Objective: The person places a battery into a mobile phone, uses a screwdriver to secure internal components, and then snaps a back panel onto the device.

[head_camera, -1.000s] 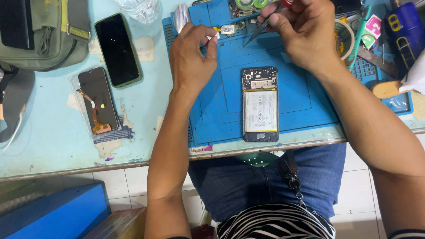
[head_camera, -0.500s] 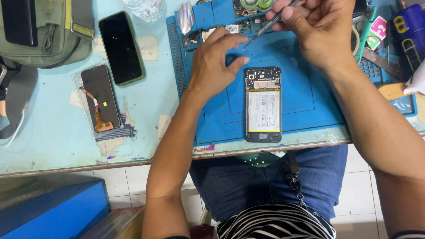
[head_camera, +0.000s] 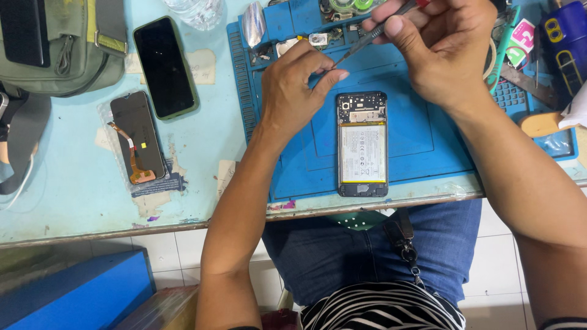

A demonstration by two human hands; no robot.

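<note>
Since the earlier frame the left hand (head_camera: 296,91) has slid nearer the opened phone (head_camera: 362,144), fingers pressed together; right hand (head_camera: 443,49) keeps pinching the screwdriver (head_camera: 373,32) at upper centre

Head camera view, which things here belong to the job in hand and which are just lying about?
In use: opened phone, screwdriver in right hand, left hand, blue repair mat.
Lying about: black phone, detached screen, green bag.

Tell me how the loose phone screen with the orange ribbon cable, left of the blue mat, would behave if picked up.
The loose screen is a thin bare panel, so it is probably light and may crack if bent. Its orange ribbon cable curves loosely, so it would likely flop and could snag or tear. The glossy face looks slippery.
</note>
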